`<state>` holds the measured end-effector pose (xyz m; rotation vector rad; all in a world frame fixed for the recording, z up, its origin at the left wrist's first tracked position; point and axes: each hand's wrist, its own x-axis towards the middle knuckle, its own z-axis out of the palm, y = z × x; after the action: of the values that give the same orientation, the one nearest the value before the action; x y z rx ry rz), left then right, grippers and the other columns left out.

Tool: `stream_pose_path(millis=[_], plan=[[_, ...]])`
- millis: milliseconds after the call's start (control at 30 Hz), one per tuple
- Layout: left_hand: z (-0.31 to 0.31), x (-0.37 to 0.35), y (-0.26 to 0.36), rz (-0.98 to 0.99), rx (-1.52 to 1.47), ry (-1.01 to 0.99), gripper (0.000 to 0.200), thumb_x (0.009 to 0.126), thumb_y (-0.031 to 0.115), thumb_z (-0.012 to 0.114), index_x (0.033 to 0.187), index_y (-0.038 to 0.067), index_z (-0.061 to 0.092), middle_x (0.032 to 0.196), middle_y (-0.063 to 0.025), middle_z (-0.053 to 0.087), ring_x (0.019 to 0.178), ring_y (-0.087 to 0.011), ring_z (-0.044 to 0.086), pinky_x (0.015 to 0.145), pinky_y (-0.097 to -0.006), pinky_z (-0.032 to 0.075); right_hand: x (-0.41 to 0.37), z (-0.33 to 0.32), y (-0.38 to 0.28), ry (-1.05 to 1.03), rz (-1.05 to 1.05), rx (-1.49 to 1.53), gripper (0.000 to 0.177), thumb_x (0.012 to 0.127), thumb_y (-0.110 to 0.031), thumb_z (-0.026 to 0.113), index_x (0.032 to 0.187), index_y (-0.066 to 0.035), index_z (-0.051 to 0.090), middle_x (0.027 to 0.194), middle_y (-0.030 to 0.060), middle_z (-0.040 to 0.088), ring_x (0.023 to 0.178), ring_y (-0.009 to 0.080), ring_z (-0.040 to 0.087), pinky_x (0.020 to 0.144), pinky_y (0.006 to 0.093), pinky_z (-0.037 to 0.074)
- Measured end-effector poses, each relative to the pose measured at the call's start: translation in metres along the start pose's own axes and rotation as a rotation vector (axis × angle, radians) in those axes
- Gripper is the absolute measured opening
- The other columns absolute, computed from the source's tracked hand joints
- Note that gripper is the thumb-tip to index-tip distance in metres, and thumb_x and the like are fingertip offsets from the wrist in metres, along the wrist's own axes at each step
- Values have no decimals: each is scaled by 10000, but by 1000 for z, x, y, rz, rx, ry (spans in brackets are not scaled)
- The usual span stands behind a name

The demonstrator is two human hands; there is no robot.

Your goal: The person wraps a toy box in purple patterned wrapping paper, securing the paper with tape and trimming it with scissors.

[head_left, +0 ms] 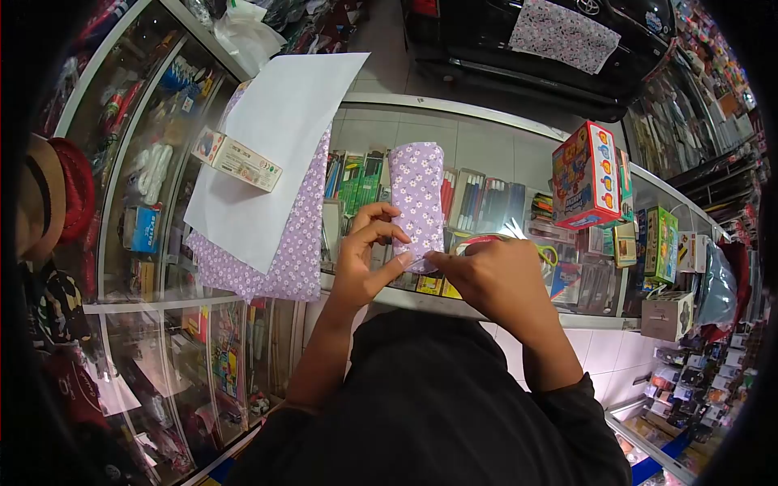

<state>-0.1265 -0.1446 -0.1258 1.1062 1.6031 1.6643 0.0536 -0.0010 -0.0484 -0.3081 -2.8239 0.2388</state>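
Observation:
A long package wrapped in lilac floral paper (417, 190) lies on the glass counter in front of me, its near end between my hands. My left hand (369, 255) is closed on the near left corner, thumb pressing the paper and fingers curled along the side. At the same end, my right hand (501, 279) pinches the folded edge of the wrapping, with its index fingertip against the paper. Partly hidden behind my right hand are scissors with a green handle (549, 255) and a round roll with a reddish inside (478, 240), perhaps tape.
Sheets of floral wrapping paper (304, 267) lie at left beneath a large white sheet (271, 121), with a small box (237, 159) on top. A red toy box (582, 178) stands on the right of the glass counter (478, 130). Beyond is a black car (478, 49).

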Motion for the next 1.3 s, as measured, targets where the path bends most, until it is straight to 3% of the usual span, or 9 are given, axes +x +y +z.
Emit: stream_pose_path(millis=[367,467,767,833,867,967,1133,1200,1300], plan=[[-1,9,14,461,473,-36,161,645,71,681,767,111,777,1215,-141,625,1187,-349,533,1022,-443,408,4,-11,-7,-188,-98,-71,192,960,-194,602,972,-147,788,604,46,639,541,240,656,525,386,467],[-1,12,12,527,563,-63,139,650,93,656,740,121,758,1208,-135,636,1183,-353,542,1023,-459,382,5,-9,-10,-244,-159,-136,335,946,-177,607,1261,-150,718,577,34,618,508,227,633,498,385,435],[-5,16,-6,326,344,-235,130,769,194,641,766,90,718,1361,-151,558,1373,-333,399,1107,-456,281,8,-4,-8,-348,-235,-147,441,881,-160,606,1297,-35,679,591,55,643,534,233,662,524,392,409],[4,7,-9,178,136,-84,222,759,158,636,935,72,741,1487,-153,453,1434,-325,342,1185,-461,232,5,-2,-8,-330,-229,-159,451,875,-166,606,1300,-35,678,580,58,638,530,240,659,524,400,408],[15,2,-18,95,-226,-16,553,740,129,636,1285,33,626,1609,-154,284,1495,-308,266,1228,-439,193,6,-4,-7,-336,-239,-135,460,869,-175,610,1300,-30,678,573,63,633,517,250,649,524,406,407],[13,4,-13,36,-351,-25,833,724,113,638,1507,4,375,1650,-159,183,1523,-287,211,1230,-418,200,7,-3,-5,-328,-226,-97,474,862,-185,613,1306,-28,675,570,63,631,510,256,642,525,413,412],[4,8,-14,54,-442,-92,910,755,99,666,1569,9,269,1622,-168,242,1524,-282,216,1232,-420,189,7,-3,-7,-343,-231,-152,476,859,-183,612,1305,-31,677,562,60,626,505,249,638,518,412,416],[10,6,-10,99,-29,-32,922,809,107,702,1592,11,225,1617,-173,251,1518,-279,229,1232,-418,185,7,-3,-7,-340,-241,-138,469,867,-188,607,1303,-33,681,555,53,618,498,243,631,502,411,416],[14,2,-18,-13,-128,-8,956,826,118,741,1602,2,195,1612,-180,257,1510,-284,241,1234,-419,184,10,-3,-7,-336,-244,-134,458,855,-185,620,1285,-45,696,553,56,615,499,244,631,493,413,427]])
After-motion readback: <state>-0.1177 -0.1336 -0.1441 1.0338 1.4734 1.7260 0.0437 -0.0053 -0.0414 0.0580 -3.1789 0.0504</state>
